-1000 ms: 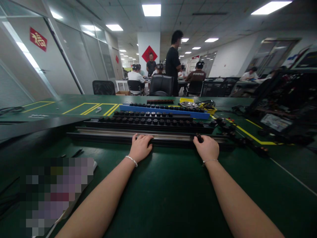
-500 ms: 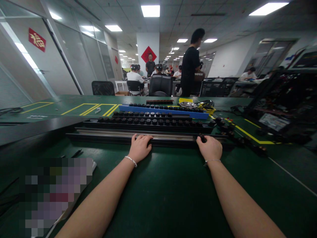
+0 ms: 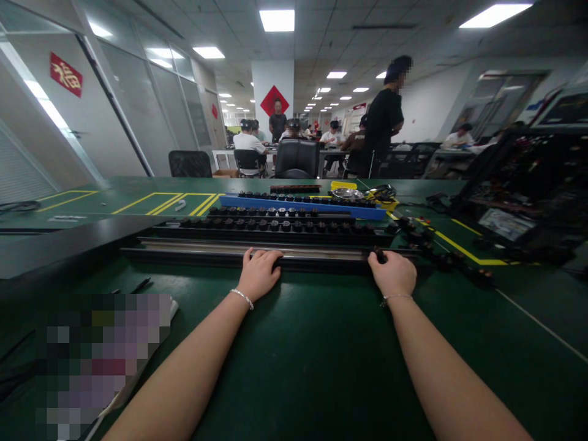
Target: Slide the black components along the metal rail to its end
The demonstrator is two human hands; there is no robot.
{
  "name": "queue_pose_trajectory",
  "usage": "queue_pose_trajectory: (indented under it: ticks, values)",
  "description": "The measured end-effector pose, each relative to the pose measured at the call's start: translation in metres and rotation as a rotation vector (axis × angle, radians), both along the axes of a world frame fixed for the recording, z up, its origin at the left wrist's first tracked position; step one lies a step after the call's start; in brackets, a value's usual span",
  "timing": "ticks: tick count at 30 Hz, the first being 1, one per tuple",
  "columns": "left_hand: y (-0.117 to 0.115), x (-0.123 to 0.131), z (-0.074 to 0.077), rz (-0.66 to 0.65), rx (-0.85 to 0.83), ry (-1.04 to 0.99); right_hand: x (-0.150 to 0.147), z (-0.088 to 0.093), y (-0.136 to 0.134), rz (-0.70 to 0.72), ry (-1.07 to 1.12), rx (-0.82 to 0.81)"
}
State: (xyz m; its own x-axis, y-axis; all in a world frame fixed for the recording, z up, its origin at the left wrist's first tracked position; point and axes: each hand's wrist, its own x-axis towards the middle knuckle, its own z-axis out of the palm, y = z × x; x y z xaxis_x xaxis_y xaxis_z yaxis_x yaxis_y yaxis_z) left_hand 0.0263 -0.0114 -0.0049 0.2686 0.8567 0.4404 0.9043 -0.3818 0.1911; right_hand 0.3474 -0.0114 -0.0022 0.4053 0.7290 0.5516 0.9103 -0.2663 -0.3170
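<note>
A long black rail [image 3: 316, 252] with a bare metallic channel lies crosswise in front of me. My left hand [image 3: 260, 271] is closed over its near edge, left of the middle, with the fingertips on the channel. Toward the rail's right end, my right hand [image 3: 395, 271] pinches a small dark part [image 3: 379, 255] between thumb and fingers, at the channel. Most of that part is hidden by the fingers, so its kind cannot be made out. Just behind stands a row of small round black parts [image 3: 285, 225] on another rail.
A blue rail [image 3: 303, 206] with dark parts lies farther back, near a metal bowl [image 3: 348, 194] and a yellow tray [image 3: 343, 185]. More black parts [image 3: 454, 262] lie at right on the green table [image 3: 294, 367]. A blurred-out sheet [image 3: 110, 361] lies front left. People are beyond the table.
My right hand has shifted slightly right along the rail with the small dark part. My left hand stays in place. A standing person in the background has moved right.
</note>
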Motion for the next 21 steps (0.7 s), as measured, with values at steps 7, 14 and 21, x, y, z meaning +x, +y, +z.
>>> queue_pose_trajectory:
  ticks: [7, 14, 21]
  values:
    - [0.001, -0.0003, -0.0011, -0.004, 0.014, 0.005, 0.0022, 0.0016, -0.0016, -0.011, 0.001, -0.006]
    - [-0.0008, 0.0001, 0.0008, -0.004, 0.01, 0.003, 0.0011, 0.0027, -0.002, -0.021, 0.01, 0.013]
    - [-0.0003, 0.0003, 0.0009, 0.0, 0.0, 0.0, 0.0023, 0.0025, -0.0019, -0.027, 0.01, 0.002]
